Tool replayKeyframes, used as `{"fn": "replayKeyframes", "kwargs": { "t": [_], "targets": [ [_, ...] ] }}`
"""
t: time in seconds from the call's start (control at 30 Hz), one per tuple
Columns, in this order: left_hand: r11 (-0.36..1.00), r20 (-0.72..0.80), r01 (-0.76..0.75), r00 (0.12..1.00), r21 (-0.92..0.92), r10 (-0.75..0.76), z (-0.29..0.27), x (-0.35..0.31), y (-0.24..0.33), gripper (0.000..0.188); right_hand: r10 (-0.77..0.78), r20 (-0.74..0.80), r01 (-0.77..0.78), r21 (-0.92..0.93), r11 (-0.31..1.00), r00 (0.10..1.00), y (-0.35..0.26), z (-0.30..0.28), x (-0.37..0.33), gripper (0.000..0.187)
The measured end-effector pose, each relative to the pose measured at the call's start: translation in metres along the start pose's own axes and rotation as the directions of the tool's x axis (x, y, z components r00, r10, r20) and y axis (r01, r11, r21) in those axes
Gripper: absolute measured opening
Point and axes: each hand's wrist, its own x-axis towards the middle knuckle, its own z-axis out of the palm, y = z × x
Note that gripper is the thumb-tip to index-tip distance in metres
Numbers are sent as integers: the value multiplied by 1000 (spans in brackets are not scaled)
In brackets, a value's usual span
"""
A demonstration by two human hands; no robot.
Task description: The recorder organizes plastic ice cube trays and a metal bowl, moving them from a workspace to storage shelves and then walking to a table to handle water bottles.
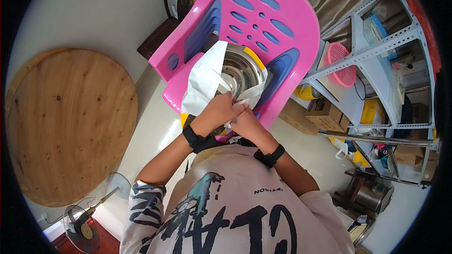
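A round stainless steel basin (240,69) rests on the seat of a pink plastic chair (294,14). A white sheet with yellow patches (202,82), paper or thin plastic, lies partly around and over it. At the near side of the basin, my left hand (217,112) is closed, its fingers bent over the sheet's near edge. Right beside it and touching it, my right hand (248,123) pinches the same edge. My hands hide part of the sheet, and whether anything small lies between the fingers cannot be made out.
A large round wooden tabletop (70,122) leans at the left, with a standing fan (82,228) below it. On the right, a metal shelf rack (376,61) holds a pink basket (340,64) and cardboard boxes (327,114). A dark wooden chair (176,0) stands behind the pink one.
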Motion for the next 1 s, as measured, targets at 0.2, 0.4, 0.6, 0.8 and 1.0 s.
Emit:
{"fn": "replayKeyframes", "kwargs": {
  "t": [0.2, 0.4, 0.6, 0.8, 1.0],
  "targets": [
    [970, 39, -63, 997, -235, 74, -29, 3, -33, 30, 36, -129, 1, 270, 963, 991, -47, -25, -18, 39],
    [679, -20, 36, 997, -733, -75, -72, -18, 3, 18, -5, -37, 22, 470, 883, 999, -58, -29, -31, 41],
    [825, -203, -8, 971, -565, -130, -85, -94, 50, 21, -46, 8, 13, 893, 450, 999, -71, -52, -61, 39],
    [798, -285, -188, 958, -572, 22, -102, -241, 140, 40, -527, -1, 237, 894, 380, 850, -181, -103, -146, 47],
    [773, -160, -150, 985, -617, 63, -12, -323, 206, 73, -565, -15, 444, 635, 632, 825, -181, -94, -271, 72]
  ]
}}
